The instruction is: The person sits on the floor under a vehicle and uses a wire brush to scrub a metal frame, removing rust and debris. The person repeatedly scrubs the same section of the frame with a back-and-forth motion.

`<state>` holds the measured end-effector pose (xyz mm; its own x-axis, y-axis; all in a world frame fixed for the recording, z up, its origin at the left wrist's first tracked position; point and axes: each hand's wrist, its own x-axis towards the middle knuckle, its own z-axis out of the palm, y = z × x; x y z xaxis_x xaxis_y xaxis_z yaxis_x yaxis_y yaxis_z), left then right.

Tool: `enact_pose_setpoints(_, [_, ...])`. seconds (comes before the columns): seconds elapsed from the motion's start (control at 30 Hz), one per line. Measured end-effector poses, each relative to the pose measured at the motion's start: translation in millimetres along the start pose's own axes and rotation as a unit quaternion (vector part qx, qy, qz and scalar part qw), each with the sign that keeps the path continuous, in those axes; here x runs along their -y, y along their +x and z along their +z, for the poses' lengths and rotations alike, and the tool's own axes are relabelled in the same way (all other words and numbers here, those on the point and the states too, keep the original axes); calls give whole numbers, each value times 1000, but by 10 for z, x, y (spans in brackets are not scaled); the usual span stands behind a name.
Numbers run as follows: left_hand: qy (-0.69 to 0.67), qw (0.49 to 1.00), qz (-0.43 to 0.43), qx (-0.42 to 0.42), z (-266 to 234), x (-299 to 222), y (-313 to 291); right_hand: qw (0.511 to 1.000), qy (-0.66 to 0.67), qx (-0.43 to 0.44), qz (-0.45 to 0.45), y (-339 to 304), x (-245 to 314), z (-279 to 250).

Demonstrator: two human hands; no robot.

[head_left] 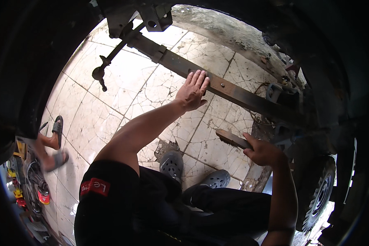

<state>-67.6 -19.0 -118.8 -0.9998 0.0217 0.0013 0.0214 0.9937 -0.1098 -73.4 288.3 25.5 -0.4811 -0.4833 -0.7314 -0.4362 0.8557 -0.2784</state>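
My left hand lies with its fingers stretched out over a long steel beam, which runs slantwise from the upper left to the right. Rusty brown metal and a small round bolt or hole show on the beam just right of my fingertips. Lower on the right, my right hand is closed around the handle of a wooden brush with dark bristles facing down. The brush is held apart from the beam, its head pointing left.
A dark rod with a jointed end hangs beside the beam's left end, under a metal bracket. A wheel stands at lower right. Another person's sandalled feet are at left, near assorted gear. The tiled floor is cracked.
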Motion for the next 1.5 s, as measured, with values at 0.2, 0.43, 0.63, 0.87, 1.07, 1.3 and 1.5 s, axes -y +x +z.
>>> enact_pose_setpoints(0.2, [27,992,-102,-63,-23,653,95,999,-10,-42,-29,-2,-117,62])
enact_pose_setpoints(0.43, [2,1000,-24,-16,-48,257,34,1000,-11,-16,-9,2,6,20])
enact_pose_setpoints(0.63, [15,996,-80,-22,-194,655,51,999,-9,-37,-18,0,-131,55])
enact_pose_setpoints(0.87, [53,997,-52,36,-197,389,37,999,-18,-33,-29,17,-59,45])
enact_pose_setpoints(1.07, [23,1000,-9,1,-139,281,62,997,-11,-47,-55,34,-189,95])
enact_pose_setpoints(1.3, [31,999,-29,-16,-72,222,-27,999,-5,-31,-22,16,-106,47])
enact_pose_setpoints(1.5, [-4,1000,7,-24,-57,23,206,999,1,-29,-36,77,-156,93])
